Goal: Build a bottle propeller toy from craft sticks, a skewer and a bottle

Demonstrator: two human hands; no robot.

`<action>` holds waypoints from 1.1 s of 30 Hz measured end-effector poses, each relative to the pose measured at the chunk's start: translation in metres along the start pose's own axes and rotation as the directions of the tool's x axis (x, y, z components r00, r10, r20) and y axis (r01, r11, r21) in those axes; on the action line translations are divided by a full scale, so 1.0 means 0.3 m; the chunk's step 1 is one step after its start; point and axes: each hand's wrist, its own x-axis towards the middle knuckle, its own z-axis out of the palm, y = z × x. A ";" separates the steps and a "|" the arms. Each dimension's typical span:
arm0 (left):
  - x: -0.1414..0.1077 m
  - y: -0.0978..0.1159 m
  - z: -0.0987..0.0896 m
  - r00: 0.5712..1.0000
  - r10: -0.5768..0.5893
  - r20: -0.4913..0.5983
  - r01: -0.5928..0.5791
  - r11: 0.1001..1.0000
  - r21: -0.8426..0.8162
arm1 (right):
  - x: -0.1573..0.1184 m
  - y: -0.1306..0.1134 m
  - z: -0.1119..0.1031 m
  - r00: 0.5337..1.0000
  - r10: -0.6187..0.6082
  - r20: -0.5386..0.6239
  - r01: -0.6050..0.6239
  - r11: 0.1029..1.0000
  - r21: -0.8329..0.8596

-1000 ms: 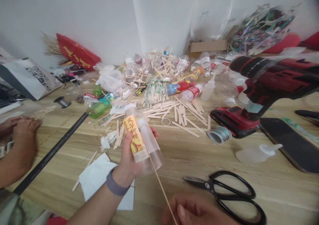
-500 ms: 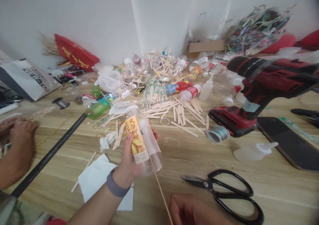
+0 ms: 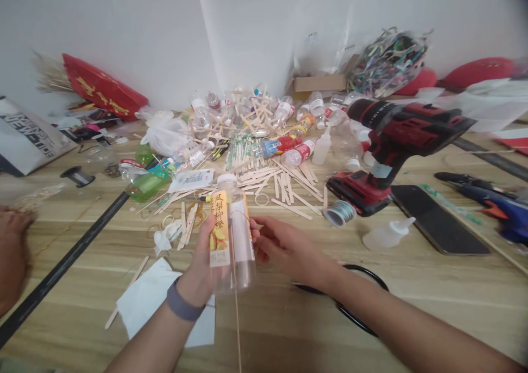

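My left hand (image 3: 201, 252) is wrapped round a clear plastic bottle (image 3: 243, 274) with a white cap and a yellow fruit label. The bottle stands tilted above the table. A thin wooden stick (image 3: 237, 329) runs from its lower part down toward me. At the bottle's right side is my right hand (image 3: 284, 246), fingers bent and fingertips close against it; what they pinch, if anything, is hidden. A fine dark line shows on the bottle near those fingertips. Under my right forearm lie black-handled scissors (image 3: 365, 271), partly covered.
A red cordless drill (image 3: 396, 153), wire spool (image 3: 340, 213), squeeze bottle (image 3: 388, 234) and phone (image 3: 439, 219) are on the right. Wooden sticks (image 3: 284, 188) and plastic bottles pile up behind. White paper (image 3: 152, 293) lies at left. Another person's hand (image 3: 14, 246) is at the left edge.
My right hand has moved up from the lower edge to the bottle's right side. The left hand keeps its hold on the bottle. The view has turned somewhat to the right.
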 end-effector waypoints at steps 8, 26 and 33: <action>0.012 -0.001 -0.012 0.996 0.065 0.062 -0.063 0.998 -0.026 | -0.114 0.066 -0.057 0.974 -0.007 -0.228 -0.016 0.995 -0.095; 0.001 0.092 -0.055 0.971 0.234 -0.044 -0.237 0.967 -0.091 | -0.220 0.137 -0.183 0.680 0.534 -0.502 0.076 0.630 0.773; 0.006 0.091 -0.066 0.975 0.223 -0.024 -0.224 0.968 -0.116 | -0.185 0.089 -0.174 0.697 0.515 -0.498 0.162 0.564 0.810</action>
